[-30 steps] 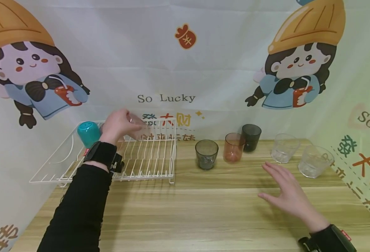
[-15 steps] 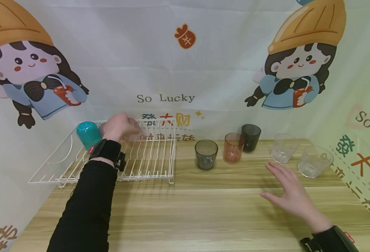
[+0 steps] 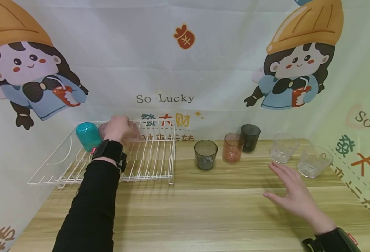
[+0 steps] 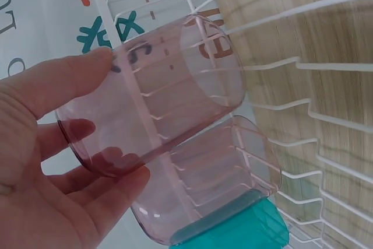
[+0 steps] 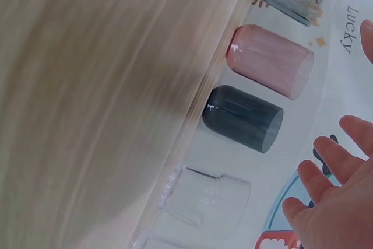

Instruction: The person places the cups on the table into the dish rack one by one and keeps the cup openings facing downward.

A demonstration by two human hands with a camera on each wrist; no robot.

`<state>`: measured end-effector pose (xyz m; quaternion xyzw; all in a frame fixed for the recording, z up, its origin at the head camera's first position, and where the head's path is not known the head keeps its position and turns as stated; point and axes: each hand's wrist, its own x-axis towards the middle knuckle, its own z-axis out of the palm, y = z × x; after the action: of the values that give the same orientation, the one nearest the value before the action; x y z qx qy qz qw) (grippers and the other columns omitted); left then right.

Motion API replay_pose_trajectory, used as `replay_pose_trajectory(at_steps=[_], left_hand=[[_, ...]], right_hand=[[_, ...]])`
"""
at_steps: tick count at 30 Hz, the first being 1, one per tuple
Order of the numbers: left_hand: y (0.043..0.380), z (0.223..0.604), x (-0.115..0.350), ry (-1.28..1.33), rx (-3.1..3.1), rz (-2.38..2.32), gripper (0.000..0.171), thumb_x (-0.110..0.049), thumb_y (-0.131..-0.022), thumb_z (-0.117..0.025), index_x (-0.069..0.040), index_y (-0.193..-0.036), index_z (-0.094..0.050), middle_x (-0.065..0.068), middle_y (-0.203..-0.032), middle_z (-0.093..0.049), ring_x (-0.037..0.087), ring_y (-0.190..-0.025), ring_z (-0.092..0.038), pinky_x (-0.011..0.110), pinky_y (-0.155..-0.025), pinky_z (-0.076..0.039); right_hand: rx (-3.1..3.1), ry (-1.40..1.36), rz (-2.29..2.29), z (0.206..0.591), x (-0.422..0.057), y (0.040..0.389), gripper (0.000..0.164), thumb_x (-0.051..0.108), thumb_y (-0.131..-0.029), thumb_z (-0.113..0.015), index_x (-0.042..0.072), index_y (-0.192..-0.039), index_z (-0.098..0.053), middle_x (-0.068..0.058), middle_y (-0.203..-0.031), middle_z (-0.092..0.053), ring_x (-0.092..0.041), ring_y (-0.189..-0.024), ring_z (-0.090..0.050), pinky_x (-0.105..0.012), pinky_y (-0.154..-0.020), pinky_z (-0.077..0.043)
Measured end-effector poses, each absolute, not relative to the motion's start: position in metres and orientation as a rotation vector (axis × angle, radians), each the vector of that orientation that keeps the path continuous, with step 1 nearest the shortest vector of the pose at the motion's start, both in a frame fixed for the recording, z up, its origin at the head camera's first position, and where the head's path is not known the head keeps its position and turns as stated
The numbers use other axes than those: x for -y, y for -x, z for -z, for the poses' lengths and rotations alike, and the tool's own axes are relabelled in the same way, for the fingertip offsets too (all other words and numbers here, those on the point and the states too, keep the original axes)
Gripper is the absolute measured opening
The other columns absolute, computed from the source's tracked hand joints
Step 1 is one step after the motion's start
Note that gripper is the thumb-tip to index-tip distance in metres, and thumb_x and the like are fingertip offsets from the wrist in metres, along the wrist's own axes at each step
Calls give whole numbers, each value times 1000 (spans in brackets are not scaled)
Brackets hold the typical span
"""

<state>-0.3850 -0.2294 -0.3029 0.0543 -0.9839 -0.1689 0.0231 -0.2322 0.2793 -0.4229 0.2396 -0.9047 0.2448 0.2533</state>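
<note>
My left hand (image 3: 119,126) is over the back of the white wire dish rack (image 3: 173,157). It grips a clear pink glass (image 4: 175,91) near the base, thumb on one side and fingers on the other. The glass is upside down, its mouth at the rack wires. A second pink glass (image 4: 213,173) stands right beside it, mostly behind my hand in the head view. Beyond that is an upturned teal glass (image 3: 89,136). My right hand (image 3: 295,196) holds nothing. Its fingers are spread above the table, just in front of a clear glass (image 3: 284,150).
Along the back of the wooden table (image 3: 210,210) stand a smoky glass (image 3: 205,157), an amber-pink glass (image 3: 232,150) and a dark grey glass (image 3: 251,138). A clear glass mug (image 3: 313,162) sits at the far right. A printed cloth (image 3: 219,77) hangs close behind.
My left hand has lowered the pink glass and turned it from tilted to nearly upright, mouth down, against the rack. My right hand has drifted slightly to the right.
</note>
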Motion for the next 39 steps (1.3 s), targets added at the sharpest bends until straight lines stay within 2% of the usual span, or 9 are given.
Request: replay_pose_trajectory(at_steps=[10, 18, 23, 33, 39], left_hand=[[391, 308, 228, -52, 3093, 464, 51, -22, -84, -65, -1, -129, -52, 25, -131, -51, 44, -119, -46, 58, -97, -42], [394, 312, 224, -44, 3068, 387, 37, -27, -94, -51, -4, -122, -57, 22, -125, -56, 42, -113, -51, 59, -91, -44], [397, 313, 222, -47, 3070, 349, 42, -29, -91, -55, -4, -125, -55, 22, -128, -55, 42, -115, -51, 59, -91, -45], [395, 312, 219, -26, 3045, 285, 42, -27, -94, -50, -2, -128, -52, 25, -128, -54, 43, -117, -50, 60, -90, -45], [395, 312, 219, -35, 3058, 308, 52, -29, -85, -65, -2, -128, -50, 25, -128, -53, 42, -117, -49, 60, -88, -46]], right_hand=[[2449, -654, -667, 422, -280, 232, 87, 25, -63, -83, 4, -138, -45, -23, -138, -44, -46, -121, -39, -64, -103, -26], [2453, -653, -664, 421, -281, 231, 87, 25, -62, -84, 4, -138, -46, -23, -138, -45, -46, -120, -39, -66, -98, -28], [2453, -653, -659, 422, -281, 231, 87, 25, -63, -84, 5, -138, -46, -23, -138, -45, -45, -121, -39, -65, -99, -29], [2434, -665, -636, 424, -283, 232, 87, 25, -62, -83, 4, -137, -46, -21, -139, -44, -45, -121, -40, -61, -102, -29], [2439, -654, -641, 421, -284, 232, 89, 25, -63, -83, 6, -140, -43, -22, -141, -43, -46, -121, -39, -61, -105, -27]])
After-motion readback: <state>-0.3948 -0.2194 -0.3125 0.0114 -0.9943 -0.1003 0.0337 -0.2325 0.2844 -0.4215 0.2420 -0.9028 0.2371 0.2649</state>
